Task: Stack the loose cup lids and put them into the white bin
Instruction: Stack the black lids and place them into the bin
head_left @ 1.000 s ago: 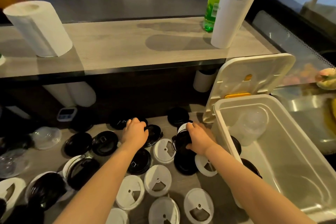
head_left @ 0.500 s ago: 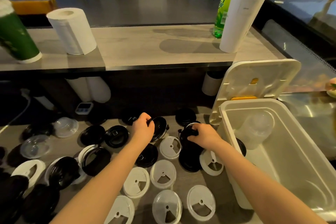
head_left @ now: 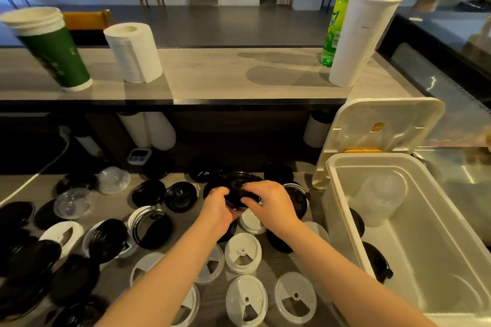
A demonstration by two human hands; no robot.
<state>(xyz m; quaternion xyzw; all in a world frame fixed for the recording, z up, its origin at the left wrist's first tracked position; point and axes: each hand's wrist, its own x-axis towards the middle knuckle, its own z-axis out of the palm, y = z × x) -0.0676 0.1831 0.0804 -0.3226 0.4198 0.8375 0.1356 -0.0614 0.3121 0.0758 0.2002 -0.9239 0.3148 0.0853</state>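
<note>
Both my left hand (head_left: 216,210) and right hand (head_left: 271,206) pinch black lids (head_left: 239,181) near the white bin (head_left: 451,233), stacking them, I think. Next, press them snug together.

— How is the light?
— Dim and cool. The upper counter (head_left: 212,74) is the brightest surface. The green bottle (head_left: 342,16) and white cup stack (head_left: 364,34) cast soft oval shadows to their left, so light arrives from the right.
— And below it?
— Nearly black under the counter. The black lids (head_left: 74,281) at near left melt into shadow, while the white bin (head_left: 372,157) stays pale and readable.
— Glare?
— A small bright glint on the glass case (head_left: 431,82) at far right, and a dull sheen on the steel surface (head_left: 465,175).
— Sharpness?
— The left hand (head_left: 218,210), right hand (head_left: 271,204) and held lid (head_left: 239,188) are slightly motion-blurred. The edges bend: the green cup stack (head_left: 53,53) at far left leans and smears.
</note>
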